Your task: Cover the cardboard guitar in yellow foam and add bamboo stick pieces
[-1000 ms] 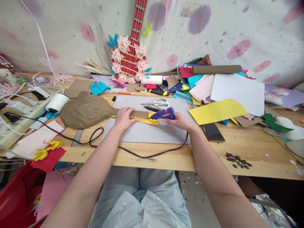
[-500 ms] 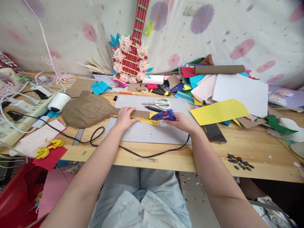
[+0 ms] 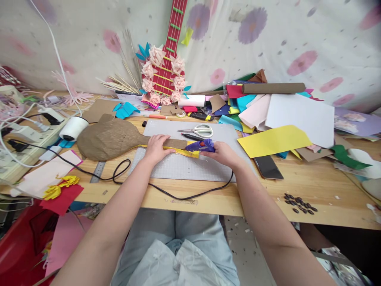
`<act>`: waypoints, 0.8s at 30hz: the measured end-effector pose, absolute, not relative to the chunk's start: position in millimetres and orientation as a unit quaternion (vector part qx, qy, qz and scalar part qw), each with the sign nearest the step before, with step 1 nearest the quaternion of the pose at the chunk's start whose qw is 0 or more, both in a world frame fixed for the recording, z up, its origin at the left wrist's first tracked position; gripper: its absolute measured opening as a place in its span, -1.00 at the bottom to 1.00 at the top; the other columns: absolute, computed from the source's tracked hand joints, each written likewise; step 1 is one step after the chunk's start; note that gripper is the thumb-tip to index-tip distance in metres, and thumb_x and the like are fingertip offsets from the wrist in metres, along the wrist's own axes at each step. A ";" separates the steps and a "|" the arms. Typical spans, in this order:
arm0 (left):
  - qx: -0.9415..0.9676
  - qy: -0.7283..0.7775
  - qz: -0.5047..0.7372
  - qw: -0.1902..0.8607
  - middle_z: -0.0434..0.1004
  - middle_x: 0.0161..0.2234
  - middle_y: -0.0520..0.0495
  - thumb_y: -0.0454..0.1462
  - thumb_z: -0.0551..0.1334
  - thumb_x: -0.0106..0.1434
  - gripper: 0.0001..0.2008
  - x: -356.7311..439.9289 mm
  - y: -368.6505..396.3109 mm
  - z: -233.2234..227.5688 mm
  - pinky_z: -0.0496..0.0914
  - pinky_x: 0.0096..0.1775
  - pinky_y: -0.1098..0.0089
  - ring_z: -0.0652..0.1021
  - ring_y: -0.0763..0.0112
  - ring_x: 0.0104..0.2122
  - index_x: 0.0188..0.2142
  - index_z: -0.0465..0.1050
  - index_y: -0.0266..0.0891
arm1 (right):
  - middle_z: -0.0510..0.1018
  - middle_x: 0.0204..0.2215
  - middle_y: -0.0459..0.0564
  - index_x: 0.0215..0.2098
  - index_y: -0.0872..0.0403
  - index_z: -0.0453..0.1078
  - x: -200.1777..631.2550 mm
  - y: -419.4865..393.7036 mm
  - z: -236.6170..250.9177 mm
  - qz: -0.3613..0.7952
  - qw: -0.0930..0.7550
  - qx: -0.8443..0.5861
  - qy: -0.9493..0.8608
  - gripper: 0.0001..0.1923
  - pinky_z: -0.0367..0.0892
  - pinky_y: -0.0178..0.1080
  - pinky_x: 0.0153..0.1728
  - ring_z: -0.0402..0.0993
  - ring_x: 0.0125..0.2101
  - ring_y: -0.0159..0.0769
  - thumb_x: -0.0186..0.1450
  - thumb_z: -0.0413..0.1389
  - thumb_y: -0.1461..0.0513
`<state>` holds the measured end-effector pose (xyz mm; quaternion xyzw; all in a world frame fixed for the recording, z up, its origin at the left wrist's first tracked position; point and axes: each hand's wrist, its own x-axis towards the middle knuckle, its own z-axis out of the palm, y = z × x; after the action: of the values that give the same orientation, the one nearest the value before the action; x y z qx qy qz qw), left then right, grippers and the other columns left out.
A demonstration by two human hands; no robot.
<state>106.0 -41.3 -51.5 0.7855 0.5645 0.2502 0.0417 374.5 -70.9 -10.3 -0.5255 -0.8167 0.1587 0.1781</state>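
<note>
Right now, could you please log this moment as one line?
left hand: presses brown paper handle | right hand: grips blue glue gun

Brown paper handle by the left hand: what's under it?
A yellow strip pokes out beneath the brown paper handle, lying on the grey cutting mat. The left hand and the handle hide how far the strip runs.

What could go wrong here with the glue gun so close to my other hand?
The glue gun nozzle, gripped by the right hand, points toward the left hand pressing the brown handle over the yellow strip; hot glue could burn those fingers. The black cord loops along the table edge and might snag an arm. The scissors lie just behind the gun and could get bumped.
</note>
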 end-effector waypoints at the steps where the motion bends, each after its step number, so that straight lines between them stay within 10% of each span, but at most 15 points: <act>1: 0.786 0.564 0.251 0.041 0.41 -0.06 -0.14 -0.07 0.33 -0.02 -0.42 105.9 -41.3 -51.7 0.21 0.03 0.21 0.36 0.17 -0.03 0.00 0.36 -0.20 | 0.50 -0.51 -0.06 -0.29 0.06 0.45 373.7 -70.8 -10.5 0.158 0.179 -0.526 -0.816 -0.60 0.16 -0.33 -0.47 0.37 -0.46 -0.30 0.15 0.05 -0.06; 14: 0.784 0.567 0.251 0.043 0.41 -0.06 -0.13 -0.04 0.32 -0.03 -0.42 107.3 -42.9 -49.8 0.20 0.04 0.20 0.36 0.17 -0.03 -0.01 0.35 -0.17 | 0.56 -0.37 -0.04 -0.16 0.03 0.46 365.7 -69.8 -13.1 0.230 0.215 -0.520 -0.794 -0.62 0.29 -0.25 -0.34 0.45 -0.37 -0.23 0.13 0.11 0.02; 24: 0.807 0.539 0.241 0.009 0.36 -0.04 -0.15 0.06 0.33 -0.13 -0.25 110.2 -46.4 -48.1 -0.03 0.19 0.07 0.32 0.13 0.02 0.05 0.30 -0.17 | 0.51 -0.45 0.04 -0.24 0.18 0.43 395.9 -44.0 -37.4 0.231 0.404 -0.647 -0.603 -0.43 0.31 -0.23 -0.41 0.39 -0.47 -0.30 0.06 0.08 -0.13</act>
<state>110.2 -46.4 -48.1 0.8070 0.5391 0.2409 0.0090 395.9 -44.0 -37.4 -0.6474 -0.6033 0.2308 0.4045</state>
